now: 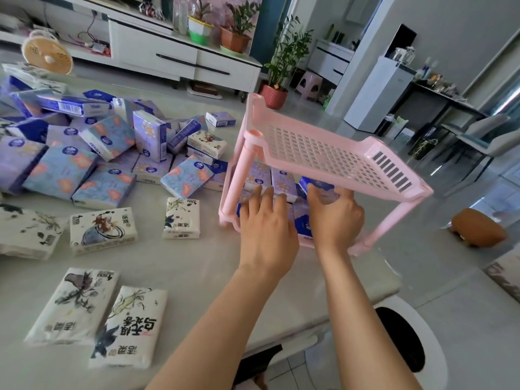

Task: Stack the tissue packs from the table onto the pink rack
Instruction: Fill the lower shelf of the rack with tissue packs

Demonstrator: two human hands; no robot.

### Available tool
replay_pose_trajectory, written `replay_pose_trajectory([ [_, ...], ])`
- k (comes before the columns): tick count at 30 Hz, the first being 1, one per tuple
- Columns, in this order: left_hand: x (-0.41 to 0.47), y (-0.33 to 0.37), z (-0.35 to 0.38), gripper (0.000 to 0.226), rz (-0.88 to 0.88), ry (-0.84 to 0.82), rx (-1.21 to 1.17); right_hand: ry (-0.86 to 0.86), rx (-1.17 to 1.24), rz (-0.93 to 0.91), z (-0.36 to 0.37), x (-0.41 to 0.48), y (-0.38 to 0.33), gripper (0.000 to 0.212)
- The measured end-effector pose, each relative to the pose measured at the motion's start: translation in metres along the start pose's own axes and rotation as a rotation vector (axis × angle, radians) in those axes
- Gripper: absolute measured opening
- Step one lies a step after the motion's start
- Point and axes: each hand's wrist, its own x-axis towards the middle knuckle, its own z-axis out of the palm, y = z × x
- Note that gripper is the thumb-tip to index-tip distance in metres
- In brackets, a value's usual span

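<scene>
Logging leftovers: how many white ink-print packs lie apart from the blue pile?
5 white packs: a row of three, two nearer the camera; the pile may hide more.

A pale table (197, 263) fills the foreground, and beyond it a long white cabinet (174, 56) with dark handles runs along the far wall, carrying potted plants (235, 32). Glossy grey floor tiles (439, 266) catch daylight on the right, where grey chairs (481, 133) stand beside a dark side table (450, 99). A white round bin (434, 347) sits below the pale table's near corner.
</scene>
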Motion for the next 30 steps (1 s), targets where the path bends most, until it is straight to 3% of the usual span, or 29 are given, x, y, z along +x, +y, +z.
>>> replay_pose_trajectory([
  [7, 0.024, -0.01, 0.005, 0.058, -0.046, -0.212, 0.19, -0.275, -0.105, -0.022, 0.008, -0.009, -0.009, 0.038],
  [12, 0.021, -0.011, 0.022, 0.057, 0.03, -0.354, 0.35, -0.385, -0.295, -0.214, 0.002, -0.01, -0.005, 0.033],
  [15, 0.02, -0.011, 0.02, 0.055, 0.033, -0.363, 0.357, -0.469, -0.223, -0.241, 0.006, -0.012, 0.0, 0.042],
  [18, 0.02, -0.013, 0.022, 0.053, 0.021, -0.335, 0.312, -0.411, -0.183, -0.217, 0.008, -0.01, 0.004, 0.05],
  [23, 0.018, -0.014, 0.024, 0.054, 0.015, -0.306, 0.277, -0.469, -0.134, -0.004, 0.0, 0.003, 0.021, 0.054],
  [27, 0.019, -0.015, 0.025, 0.054, 0.014, -0.304, 0.285, -0.488, -0.082, 0.008, 0.004, 0.005, 0.031, 0.04],
  [30, 0.018, -0.016, 0.026, 0.055, 0.014, -0.302, 0.286, -0.493, -0.084, -0.021, 0.009, 0.009, 0.034, 0.043],
])
